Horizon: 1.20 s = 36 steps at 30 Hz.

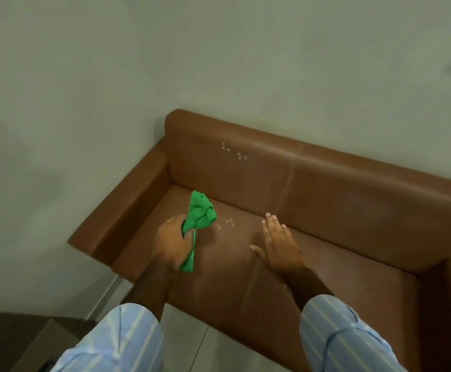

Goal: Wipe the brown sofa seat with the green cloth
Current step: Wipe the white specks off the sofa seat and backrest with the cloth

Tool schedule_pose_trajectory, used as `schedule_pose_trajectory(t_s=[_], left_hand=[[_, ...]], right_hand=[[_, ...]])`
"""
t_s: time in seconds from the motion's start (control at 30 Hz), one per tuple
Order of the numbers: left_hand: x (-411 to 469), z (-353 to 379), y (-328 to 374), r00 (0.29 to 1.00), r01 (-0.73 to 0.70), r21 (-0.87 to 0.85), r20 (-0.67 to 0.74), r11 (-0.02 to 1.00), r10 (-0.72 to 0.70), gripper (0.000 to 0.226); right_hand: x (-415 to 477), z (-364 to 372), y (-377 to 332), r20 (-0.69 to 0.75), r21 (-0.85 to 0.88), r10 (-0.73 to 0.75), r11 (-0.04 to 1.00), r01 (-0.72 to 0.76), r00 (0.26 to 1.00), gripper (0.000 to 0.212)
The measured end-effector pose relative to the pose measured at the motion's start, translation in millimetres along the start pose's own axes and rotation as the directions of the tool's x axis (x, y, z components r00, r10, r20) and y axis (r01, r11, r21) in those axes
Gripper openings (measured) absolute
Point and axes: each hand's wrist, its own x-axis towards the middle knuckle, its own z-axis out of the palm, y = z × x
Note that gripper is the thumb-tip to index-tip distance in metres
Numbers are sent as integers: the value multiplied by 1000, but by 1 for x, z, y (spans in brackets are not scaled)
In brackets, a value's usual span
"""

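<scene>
1. While the left hand (172, 244) is closing its grip around the bunched green cloth (200, 212), the cloth is standing up out of the fist, its long axis running from the tail below the grip to the loose crown beyond it, toward the backrest (246, 167).
2. Green cloth: loose crown is hanging over the brown sofa seat (232, 277), just beyond the grip; whether it is touching the leather cannot be told.
3. Small pale specks (225, 224): these are lying on the seat just to the right of the cloth's crown, between the two hands, nearer the left grip.
4. Right hand (276, 241): this is spreading flat and empty, fingers extended, palm down over the seat; its grip is holding nothing.
5. Further specks (233, 151): these are showing on the backrest, well beyond both grips.
6. Armrest (127, 208): this is lying to the left of the left grip.
7. Containers: none are showing.
8. Judgement: a short sweep rightward from the left grip would be carrying the cloth over the nearest specks.
</scene>
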Motion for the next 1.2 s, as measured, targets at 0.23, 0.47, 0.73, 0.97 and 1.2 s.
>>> schedule_pose_trajectory(t_s=[0.23,0.47,0.73,0.97,1.2], left_hand=[[110,59,27,999,17,-73,-50,997,-20,10],[253,128,-2,994,83,-146,-58,986,-92,18],[406,188,-40,867,79,-311,-447,947,-220,25],[364,291,24,843,-116,-424,-520,898,-137,44],[334,322,-13,898,-410,-110,-225,905,379,41]], right_hand=[[89,-31,57,-48,-106,-104,989,99,993,85],[268,-62,112,-122,-300,-138,949,96,983,80],[407,-42,162,-251,-498,-428,826,263,868,74],[416,-29,179,-385,-524,-549,792,313,742,61],[413,-28,177,-424,-512,-525,811,283,738,59]])
